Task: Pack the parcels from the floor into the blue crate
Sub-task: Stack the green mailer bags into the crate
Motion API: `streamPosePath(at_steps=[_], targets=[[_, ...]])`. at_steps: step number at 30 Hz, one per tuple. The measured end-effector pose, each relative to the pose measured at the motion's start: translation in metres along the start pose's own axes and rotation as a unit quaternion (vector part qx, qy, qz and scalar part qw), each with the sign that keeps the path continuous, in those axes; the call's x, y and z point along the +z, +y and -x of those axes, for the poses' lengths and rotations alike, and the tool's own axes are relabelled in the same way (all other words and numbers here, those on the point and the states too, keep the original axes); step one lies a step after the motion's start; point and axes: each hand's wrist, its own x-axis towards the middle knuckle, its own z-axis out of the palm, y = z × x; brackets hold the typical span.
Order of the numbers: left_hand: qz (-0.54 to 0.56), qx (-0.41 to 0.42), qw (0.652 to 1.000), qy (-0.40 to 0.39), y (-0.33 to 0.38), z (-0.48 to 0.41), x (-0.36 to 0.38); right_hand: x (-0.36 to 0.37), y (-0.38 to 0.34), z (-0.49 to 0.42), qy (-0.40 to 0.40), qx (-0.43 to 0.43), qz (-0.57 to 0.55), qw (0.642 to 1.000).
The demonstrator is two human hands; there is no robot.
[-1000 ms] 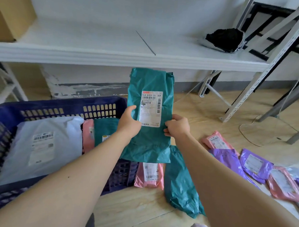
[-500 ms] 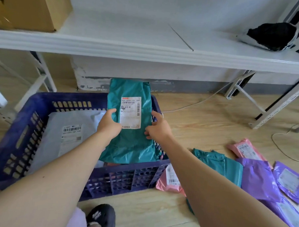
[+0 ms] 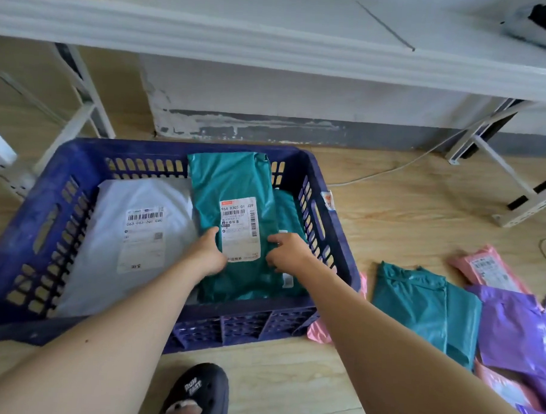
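Inside the blue slotted plastic crate (image 3: 34, 202), right of a flat white plastic mailer (image 3: 106, 262), our left hand (image 3: 205, 252) and right hand (image 3: 290, 253) pinch a long teal plastic parcel (image 3: 232, 180) by its side edges; it points away from us, label (image 3: 239, 236) upward.

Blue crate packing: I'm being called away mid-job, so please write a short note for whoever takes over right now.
Hands: the left hand and right hand each hold a side of the labelled teal parcel, low inside the blue crate.
In the crate: a white parcel lies on the left, and a second teal parcel lies partly under the held one on the right.
Done: those two are packed. The held one is almost down but not let go.
Left: on the floor to the right of the crate lie a loose teal parcel, pink parcels and purple parcels.
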Motion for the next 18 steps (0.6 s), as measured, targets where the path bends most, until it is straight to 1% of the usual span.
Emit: streamPosePath(at_steps=[4, 7, 9, 11, 14, 15, 16, 18], targets=[[-0.055, -0.006, 0.998, -0.027, -0.010, -0.006, 0.004, 0.009, -0.002, -0.003, -0.056, 0.024, 0.047, 0.997], [-0.113, -0.008, 0.993, -0.021, -0.012, -0.007, 0.001, 0.010, -0.004, -0.001, -0.075, 0.019, 0.143, 0.987], [-0.129, -0.010, 0.991, -0.017, -0.010, -0.009, -0.002, 0.010, -0.003, -0.003, -0.094, 0.017, 0.189, 0.977], [-0.123, -0.008, 0.992, -0.020, -0.006, -0.011, -0.007, 0.007, -0.003, -0.006, -0.104, 0.019, 0.172, 0.979], [-0.112, 0.008, 0.994, 0.005, -0.005, -0.016, -0.013, -0.001, -0.003, -0.011, -0.086, 0.032, 0.056, 0.994], [-0.113, 0.009, 0.994, 0.006, -0.007, -0.015, -0.014, -0.003, -0.002, -0.010, -0.097, 0.037, 0.037, 0.994], [-0.118, 0.011, 0.993, 0.001, -0.010, -0.016, -0.014, -0.004, -0.002, -0.008, -0.118, 0.040, 0.044, 0.991], [-0.131, 0.013, 0.991, -0.030, -0.012, -0.009, -0.015, -0.005, -0.001, -0.002, -0.171, 0.040, 0.106, 0.979]])
